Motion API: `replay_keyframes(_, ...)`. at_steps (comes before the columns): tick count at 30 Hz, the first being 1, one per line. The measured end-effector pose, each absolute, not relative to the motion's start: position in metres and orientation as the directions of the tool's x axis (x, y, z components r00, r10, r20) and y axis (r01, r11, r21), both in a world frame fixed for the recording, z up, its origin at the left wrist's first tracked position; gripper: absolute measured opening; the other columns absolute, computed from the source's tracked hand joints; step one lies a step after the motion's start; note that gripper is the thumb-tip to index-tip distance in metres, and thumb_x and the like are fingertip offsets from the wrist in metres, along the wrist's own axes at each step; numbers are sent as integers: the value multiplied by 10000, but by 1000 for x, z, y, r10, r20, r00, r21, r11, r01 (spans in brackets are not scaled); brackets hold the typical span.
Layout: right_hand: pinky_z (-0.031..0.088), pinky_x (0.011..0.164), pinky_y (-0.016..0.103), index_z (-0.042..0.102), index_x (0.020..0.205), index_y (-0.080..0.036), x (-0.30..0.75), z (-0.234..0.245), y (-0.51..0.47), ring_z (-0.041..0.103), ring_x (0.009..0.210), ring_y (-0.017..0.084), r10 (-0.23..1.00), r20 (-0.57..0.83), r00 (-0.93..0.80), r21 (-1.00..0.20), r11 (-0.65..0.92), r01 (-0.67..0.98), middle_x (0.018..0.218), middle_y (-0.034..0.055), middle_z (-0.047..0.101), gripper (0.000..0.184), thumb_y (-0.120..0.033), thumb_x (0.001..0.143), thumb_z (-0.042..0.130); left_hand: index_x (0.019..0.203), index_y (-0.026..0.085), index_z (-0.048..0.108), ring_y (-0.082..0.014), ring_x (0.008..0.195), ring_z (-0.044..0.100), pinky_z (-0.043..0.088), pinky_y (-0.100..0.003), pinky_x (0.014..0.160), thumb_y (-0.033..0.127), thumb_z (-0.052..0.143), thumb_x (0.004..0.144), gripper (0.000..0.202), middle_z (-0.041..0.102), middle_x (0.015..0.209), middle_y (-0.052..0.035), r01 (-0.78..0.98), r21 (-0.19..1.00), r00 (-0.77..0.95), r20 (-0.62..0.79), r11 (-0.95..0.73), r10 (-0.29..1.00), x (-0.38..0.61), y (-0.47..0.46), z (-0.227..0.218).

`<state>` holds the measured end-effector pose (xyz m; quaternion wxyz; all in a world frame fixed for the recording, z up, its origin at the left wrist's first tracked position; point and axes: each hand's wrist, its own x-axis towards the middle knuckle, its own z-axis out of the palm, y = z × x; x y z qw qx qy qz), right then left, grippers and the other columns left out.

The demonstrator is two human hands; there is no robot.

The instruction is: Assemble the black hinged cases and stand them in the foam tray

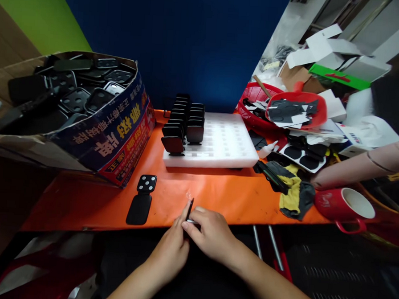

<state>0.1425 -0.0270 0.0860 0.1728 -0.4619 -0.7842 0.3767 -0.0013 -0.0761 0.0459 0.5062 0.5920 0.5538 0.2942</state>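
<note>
Near the table's front edge, my left hand [172, 244] holds a flat black piece [190, 207], seen edge-on, between its fingers. My right hand [211, 232] closes on the same piece from the other side. A small silvery edge shows at its fingertips; I cannot make out what it belongs to. To the left lies an unfolded black case [139, 209], one square half plain and the other bearing several pale round dots. Beyond my hands, a white foam tray [215, 161] carries two rows of upright black cases [195, 133] on its left part.
At left stands a printed cardboard box [119, 145] heaped with black cases [76, 100]. On the right are a red dustpan [321, 113] with scraps, a red basket [256, 90], a small white bottle [268, 149], yellow-and-grey gloves [293, 190] and a red mug [330, 205].
</note>
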Motion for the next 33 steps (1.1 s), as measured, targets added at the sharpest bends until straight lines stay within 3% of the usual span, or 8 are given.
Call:
replay_keyframes(3,376,540,222,564,795,-183,141,74,-26,535,575,106,845,-182,-503,-909,51,414,668,-16,536,277,-393,906,422,1434,208,211,-275,1109,546,422,-449,958,115,491,726,767,560,1227,-119,75,932,199,-361,354,911,1,-77,43)
replay_keyframes(6,368,460,215,517,877,-189,143,68,-23,496,447,97,825,-314,-469,-937,-189,294,566,-49,473,366,-462,942,281,1445,214,132,-211,807,636,522,-387,748,109,507,673,865,631,1001,-73,-126,861,235,-457,493,858,2,-78,42)
replay_keyframes(10,399,617,251,499,779,-183,147,82,-20,532,643,124,889,-165,-426,-869,73,489,696,6,557,319,-334,961,285,1442,233,181,-193,922,617,463,-392,904,79,484,705,812,596,1173,-86,174,928,221,-363,330,905,-4,-80,42)
replay_keyframes(14,380,697,278,545,839,-175,152,98,-19,524,752,151,852,-121,-509,-731,271,627,828,47,584,261,-270,947,326,1443,260,189,-240,1196,500,388,-424,1015,64,442,750,763,435,1397,-85,513,856,232,-216,69,948,-12,-83,41)
replay_keyframes(22,298,558,222,511,650,-171,148,84,-23,437,599,97,909,-142,-391,-814,117,569,640,-23,508,284,-330,881,471,1418,211,284,-269,1268,415,373,-448,1030,80,433,777,671,383,1427,-107,681,720,299,-109,-132,948,-19,-91,34)
replay_keyframes(27,340,616,223,558,691,-165,139,80,-21,483,664,104,913,-132,-386,-927,24,374,700,-9,555,260,-343,869,492,1339,200,405,-258,1210,490,393,-424,1014,268,477,849,499,528,1316,-111,468,877,158,-201,106,967,-14,-79,42)
replay_keyframes(30,364,569,216,586,795,-153,135,77,-18,486,605,91,852,-255,-457,-964,-258,58,702,-3,547,308,-427,870,469,1224,165,495,-258,1172,523,415,-403,990,368,504,846,429,588,1237,-113,157,951,63,-279,267,958,-13,-65,49)
replay_keyframes(33,297,444,182,574,861,-141,133,72,-16,422,483,57,788,-390,-477,-845,-512,-156,640,-29,488,346,-473,851,480,1153,137,524,-266,1050,605,477,-403,903,388,529,828,411,643,1133,-121,-79,916,62,-390,394,919,-17,-57,54)
